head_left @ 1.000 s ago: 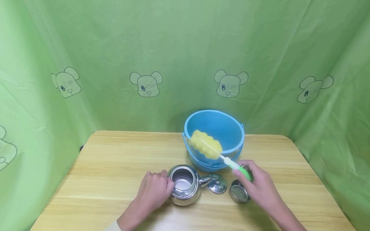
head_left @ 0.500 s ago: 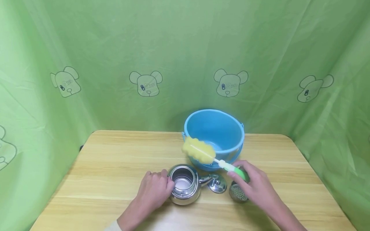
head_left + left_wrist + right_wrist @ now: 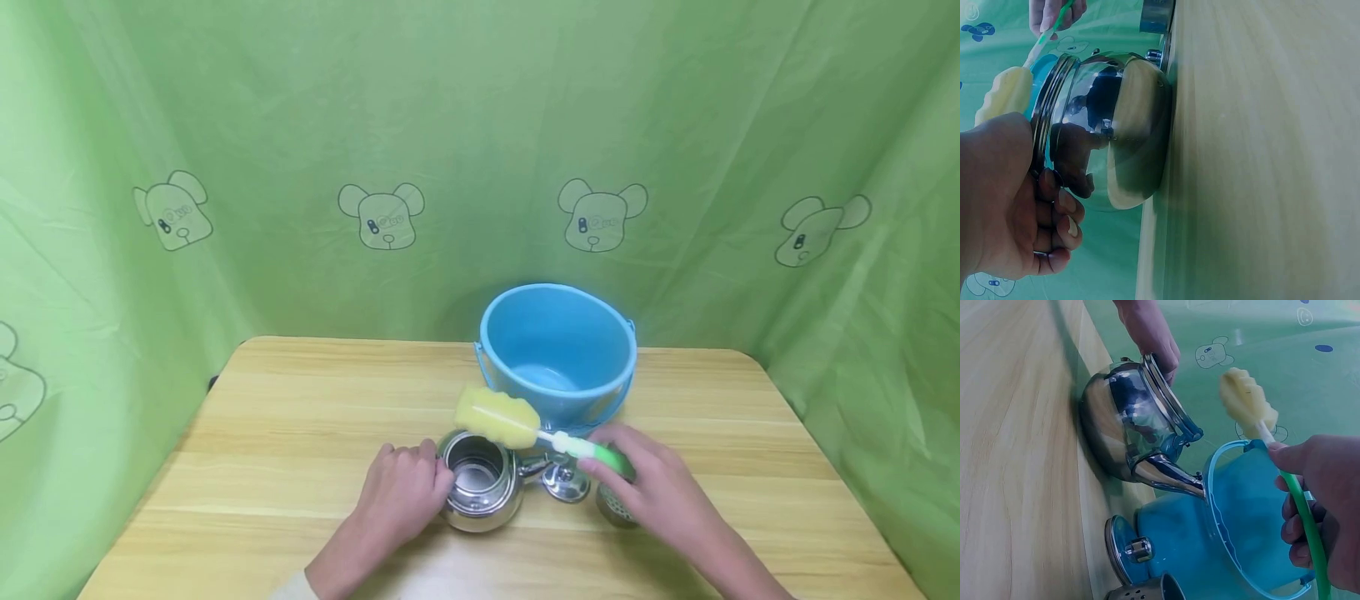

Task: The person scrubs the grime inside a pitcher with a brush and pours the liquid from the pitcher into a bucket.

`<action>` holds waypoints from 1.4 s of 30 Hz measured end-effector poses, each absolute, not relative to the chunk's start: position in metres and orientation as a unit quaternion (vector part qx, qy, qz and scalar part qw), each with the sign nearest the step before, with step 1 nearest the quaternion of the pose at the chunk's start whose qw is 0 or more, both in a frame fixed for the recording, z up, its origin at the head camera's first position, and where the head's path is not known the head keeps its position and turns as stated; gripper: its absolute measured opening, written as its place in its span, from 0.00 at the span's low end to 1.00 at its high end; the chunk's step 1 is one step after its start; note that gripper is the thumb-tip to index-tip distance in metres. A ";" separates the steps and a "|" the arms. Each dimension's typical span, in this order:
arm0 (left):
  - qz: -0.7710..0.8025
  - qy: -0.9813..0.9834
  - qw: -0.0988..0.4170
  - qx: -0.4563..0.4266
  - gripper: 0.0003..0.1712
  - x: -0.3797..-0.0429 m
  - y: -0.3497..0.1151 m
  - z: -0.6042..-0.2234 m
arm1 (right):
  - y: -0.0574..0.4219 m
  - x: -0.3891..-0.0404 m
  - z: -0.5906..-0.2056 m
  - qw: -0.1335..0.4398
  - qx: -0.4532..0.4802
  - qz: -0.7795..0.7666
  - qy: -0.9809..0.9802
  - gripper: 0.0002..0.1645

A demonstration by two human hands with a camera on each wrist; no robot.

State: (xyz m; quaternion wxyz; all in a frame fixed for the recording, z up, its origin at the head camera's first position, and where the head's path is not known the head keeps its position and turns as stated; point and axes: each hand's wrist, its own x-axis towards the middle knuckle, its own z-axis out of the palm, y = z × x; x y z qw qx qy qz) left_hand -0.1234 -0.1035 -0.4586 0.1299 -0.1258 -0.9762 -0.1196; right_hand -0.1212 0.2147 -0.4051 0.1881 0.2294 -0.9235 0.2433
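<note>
A shiny steel teapot (image 3: 480,518) stands upright on the table, uncovered, its spout towards the right. My left hand (image 3: 401,492) grips its handle side, with curled fingers (image 3: 1066,231) showing beside the rim in the left wrist view. In my right hand (image 3: 660,483) is a sponge bottle brush (image 3: 497,417), held by its green and white handle. Its yellow sponge head points left, overlapping the far edge of the teapot's mouth in the head view; the right wrist view shows it above the teapot, off the table.
The teapot's lid (image 3: 567,485) lies right of the spout. Beyond it, partly under my right hand, sits a perforated metal strainer (image 3: 615,510). A blue bucket (image 3: 555,333) stands behind them on the wooden table (image 3: 300,400). Green curtains (image 3: 480,100) surround the table.
My right hand has moved slightly left and the sponge head has swung left and down, from over the bucket to the teapot's far rim. My left hand and the teapot stay put.
</note>
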 end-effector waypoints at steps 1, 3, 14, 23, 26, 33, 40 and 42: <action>-0.120 -0.976 0.129 -0.126 0.17 -0.123 -0.104 -0.458 | 0.214 -0.121 -0.405 0.188 0.235 0.239 -0.923 0.15; -0.118 -0.976 0.131 -0.128 0.17 -0.123 -0.104 -0.458 | 0.214 -0.121 -0.404 0.188 0.245 0.232 -0.923 0.15; -0.112 -0.976 0.132 -0.132 0.16 -0.122 -0.104 -0.456 | 0.213 -0.125 -0.398 0.290 0.347 0.122 -0.883 0.19; -0.107 -0.974 0.145 -0.136 0.17 -0.121 -0.104 -0.457 | 0.202 -0.123 -0.380 0.340 0.377 0.050 -0.860 0.37; -0.108 -0.974 0.145 -0.136 0.17 -0.122 -0.105 -0.457 | 0.198 -0.122 -0.373 0.346 0.386 0.018 -0.855 0.31; -0.110 -0.976 0.135 -0.134 0.16 -0.122 -0.105 -0.456 | 0.190 -0.125 -0.357 0.338 0.410 -0.032 -0.846 0.18; -0.116 -0.974 0.140 -0.136 0.16 -0.122 -0.104 -0.455 | 0.178 -0.130 -0.340 0.315 0.441 -0.100 -0.834 0.19; -0.116 -0.975 0.133 -0.134 0.17 -0.122 -0.103 -0.456 | 0.174 -0.133 -0.336 0.310 0.452 -0.120 -0.828 0.19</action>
